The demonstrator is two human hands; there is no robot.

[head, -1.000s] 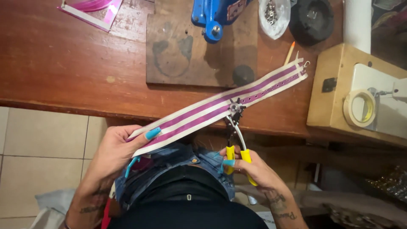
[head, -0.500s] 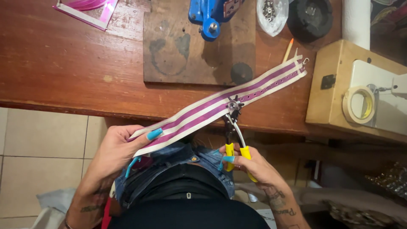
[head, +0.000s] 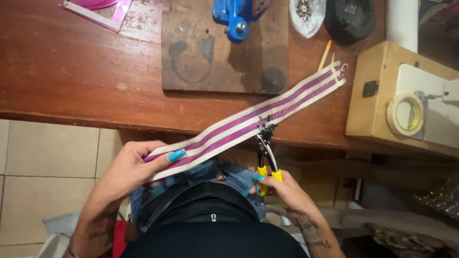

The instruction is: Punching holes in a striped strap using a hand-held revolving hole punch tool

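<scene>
A long strap with white and purple stripes (head: 224,131) runs from my lap up to the right over the wooden table edge, with a row of small holes near its far end. My left hand (head: 131,167) grips its near end, thumb on top. My right hand (head: 282,188) holds yellow-handled pliers (head: 264,155), whose jaws bite the strap's lower edge near its middle.
On the red-brown wooden table (head: 71,71) lie a dark wooden board (head: 210,52), a blue metal press (head: 236,16), a white dish of small metal parts (head: 306,14) and a black round object (head: 349,19). A sewing machine with a tape roll (head: 406,114) stands at right.
The strap, both hands and the pliers have stayed almost still; the view has only shifted slightly.
</scene>
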